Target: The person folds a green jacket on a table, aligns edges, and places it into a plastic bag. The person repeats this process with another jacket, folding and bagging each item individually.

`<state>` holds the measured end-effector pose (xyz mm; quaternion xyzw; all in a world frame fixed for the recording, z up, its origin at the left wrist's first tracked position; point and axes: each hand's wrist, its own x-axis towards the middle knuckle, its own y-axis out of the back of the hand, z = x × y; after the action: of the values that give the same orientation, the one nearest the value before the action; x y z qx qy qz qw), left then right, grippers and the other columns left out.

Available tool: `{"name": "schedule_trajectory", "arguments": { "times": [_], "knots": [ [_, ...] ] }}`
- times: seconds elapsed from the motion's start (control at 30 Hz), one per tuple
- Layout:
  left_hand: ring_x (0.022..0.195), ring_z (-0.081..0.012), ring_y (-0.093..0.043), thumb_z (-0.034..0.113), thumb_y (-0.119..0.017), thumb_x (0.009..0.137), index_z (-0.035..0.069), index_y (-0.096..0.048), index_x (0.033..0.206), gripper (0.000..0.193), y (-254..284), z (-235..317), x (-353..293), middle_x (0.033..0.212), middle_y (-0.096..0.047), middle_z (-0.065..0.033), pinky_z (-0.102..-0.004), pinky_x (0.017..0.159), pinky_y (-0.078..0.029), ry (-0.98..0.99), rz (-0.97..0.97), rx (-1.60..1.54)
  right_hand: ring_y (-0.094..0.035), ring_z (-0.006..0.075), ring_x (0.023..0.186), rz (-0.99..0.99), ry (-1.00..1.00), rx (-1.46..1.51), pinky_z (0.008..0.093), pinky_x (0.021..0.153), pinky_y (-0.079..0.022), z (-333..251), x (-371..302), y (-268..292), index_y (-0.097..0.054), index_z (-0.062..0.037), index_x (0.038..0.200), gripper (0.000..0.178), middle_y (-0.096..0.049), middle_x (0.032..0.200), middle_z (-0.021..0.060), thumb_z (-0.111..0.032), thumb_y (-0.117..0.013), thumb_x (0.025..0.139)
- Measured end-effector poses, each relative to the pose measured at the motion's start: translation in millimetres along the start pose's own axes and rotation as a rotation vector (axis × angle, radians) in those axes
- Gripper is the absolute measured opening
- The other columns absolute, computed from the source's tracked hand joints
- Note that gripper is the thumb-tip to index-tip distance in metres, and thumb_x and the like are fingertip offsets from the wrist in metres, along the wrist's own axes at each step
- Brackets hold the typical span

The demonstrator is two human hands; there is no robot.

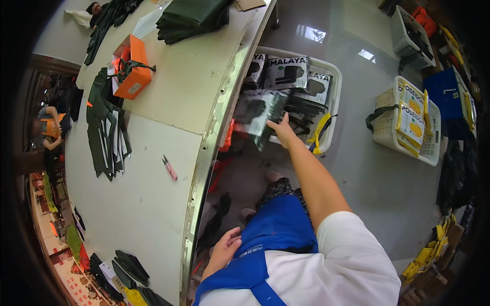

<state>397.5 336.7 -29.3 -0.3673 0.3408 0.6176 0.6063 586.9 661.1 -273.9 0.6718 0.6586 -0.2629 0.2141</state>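
Note:
My right hand (282,131) reaches down over the floor to a white basket (334,97) beside the table and grips a dark packet in clear wrap (261,113), blurred as it moves. The basket holds several more black-and-white packets (291,71) and a yellow strap (320,133). My left hand (224,249) rests low against my blue apron (275,229), fingers loosely curled with nothing in it.
The white worktable (153,168) carries small pink snips (170,168), an orange box (131,67), flat dark fabric pieces (104,127) and a folded dark green stack (191,18). More baskets (408,122) with yellow-labelled packets stand on the floor at right. Another person sits at far left.

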Motion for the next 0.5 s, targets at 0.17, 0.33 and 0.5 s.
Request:
{"name": "schedule_trajectory", "arguments": {
  "times": [0.17,0.33,0.5],
  "knots": [
    [0.115,-0.0182,-0.055,0.013,-0.057,0.093,0.004,-0.044,0.137,0.047,2,-20,1,0.127,-0.056,-0.0151,-0.0279,0.095,-0.044,-0.077,0.068,0.005,-0.055,0.0305,0.115,-0.181,0.069,-0.365,0.0371,0.094,-0.043,-5,12,-22,-0.005,-0.0028,0.149,0.099,-0.052,0.128,0.0263,-0.029,-0.071,0.081],
    [0.111,-0.0205,-0.058,0.012,-0.058,0.091,0.002,-0.046,0.134,0.046,17,-115,-1,0.128,-0.056,-0.0141,-0.0302,0.095,-0.045,-0.199,0.252,-0.152,-0.06,0.0169,0.071,-0.371,0.039,-0.796,0.0324,0.059,-0.049,98,-28,-4,-0.046,-0.0039,0.134,0.063,-0.064,0.087,0.0083,-0.033,-0.07,0.083],
    [0.103,-0.0221,-0.063,0.018,-0.063,0.088,0.003,-0.051,0.128,0.044,-12,-277,3,0.122,-0.061,-0.0157,-0.0326,0.09,-0.048,-0.113,0.519,-0.238,-0.064,0.0289,0.102,-0.761,0.21,-1.48,0.0369,0.088,-0.049,146,-143,-23,-0.059,-0.0012,0.118,0.053,-0.067,0.107,0.0184,-0.037,-0.07,0.08]
  ]
}}
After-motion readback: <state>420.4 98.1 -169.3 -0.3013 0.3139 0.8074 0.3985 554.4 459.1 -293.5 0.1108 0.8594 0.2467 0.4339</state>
